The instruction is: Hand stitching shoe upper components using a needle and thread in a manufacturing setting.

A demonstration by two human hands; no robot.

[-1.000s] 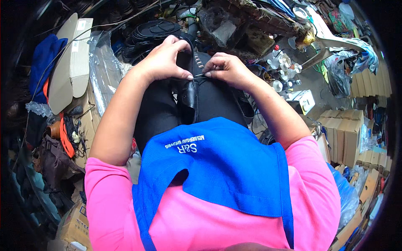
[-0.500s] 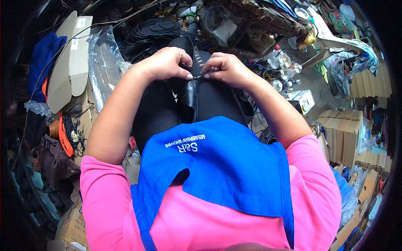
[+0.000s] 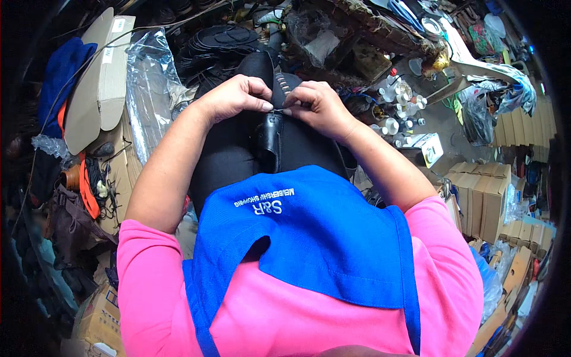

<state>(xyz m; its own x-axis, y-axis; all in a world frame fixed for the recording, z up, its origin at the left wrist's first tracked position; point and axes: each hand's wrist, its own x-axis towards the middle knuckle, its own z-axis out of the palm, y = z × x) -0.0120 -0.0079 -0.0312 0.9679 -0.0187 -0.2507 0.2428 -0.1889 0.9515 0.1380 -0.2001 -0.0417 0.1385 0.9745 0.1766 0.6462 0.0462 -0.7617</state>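
Note:
Between my knees a shiny black leather shoe [image 3: 270, 141] is held upright, its far part partly hidden by my hands. A row of pale stitches [image 3: 282, 84] runs along a dark piece just beyond my fingers. Thumb and forefinger of my left hand [image 3: 237, 100] pinch a thin pale thread [image 3: 277, 110] right above the leather. From the other side my right hand [image 3: 321, 108] pinches the same thread, fingers curled, the two thumbs a short way apart. A blue apron [image 3: 309, 232] covers my lap.
To the right stand several small bottles [image 3: 404, 98], a white and yellow can [image 3: 425, 146] and cardboard boxes [image 3: 479, 193]. On the left lean a bent cardboard sheet [image 3: 95, 89] and clear plastic wrap [image 3: 148, 89]. Round black pieces [image 3: 223, 44] are piled beyond my left hand.
My right hand has come slightly left and lower, bringing the pinching fingertips nearer each other. The left hand keeps its pinch almost in place. The view has shifted a little.

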